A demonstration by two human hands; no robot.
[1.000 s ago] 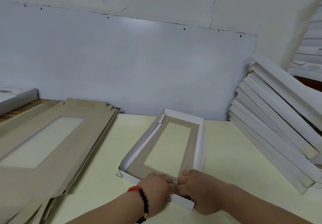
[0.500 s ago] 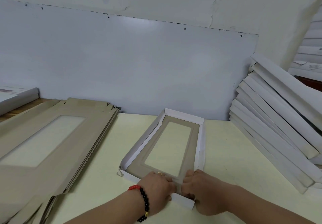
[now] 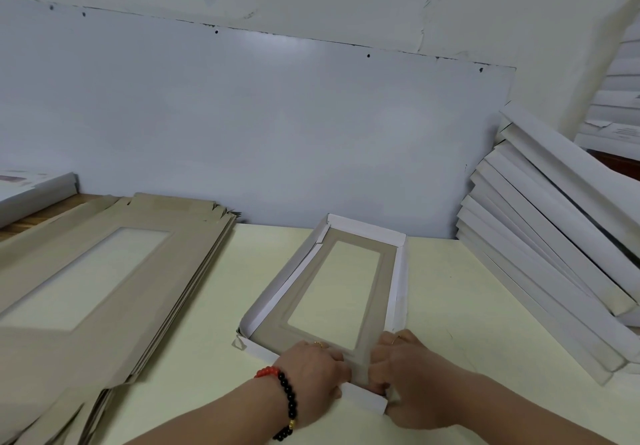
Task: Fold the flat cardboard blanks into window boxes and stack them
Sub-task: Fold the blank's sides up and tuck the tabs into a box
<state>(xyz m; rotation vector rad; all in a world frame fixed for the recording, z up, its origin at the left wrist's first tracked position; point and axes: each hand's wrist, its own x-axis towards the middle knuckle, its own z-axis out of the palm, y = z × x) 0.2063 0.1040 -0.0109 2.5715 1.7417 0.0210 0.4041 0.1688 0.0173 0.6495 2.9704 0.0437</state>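
Head view, one frame. The window box (image 3: 341, 292), partly folded, lay on the pale surface (image 3: 460, 309) near its front edge, roughly midway between the left and right sides, long axis running from the front edge toward the back wall. White side walls stood up along both long sides and the far end; grey inner face up, with the rectangular window opening in the middle.

Left hand (image 3: 311, 368) sat on the near end of the box, fingers curled over the near wall, gripping the folded flap from the left. Right hand (image 3: 407, 372) sat just beside it on the same near end, fingers curled down inside the box and thumb outside, pinching the white near wall (image 3: 365, 399). Both grips closed on the box; the two hands nearly touched each other. Beaded bracelet (image 3: 287, 403) on the left wrist, red and black beads.

Stack of flat blanks (image 3: 104, 289), grey side up, lay along the left side of the surface, well apart from the hands. Finished white boxes (image 3: 554, 254) leaned in a slanted stack at the right back corner, against the wall panel (image 3: 259, 126).
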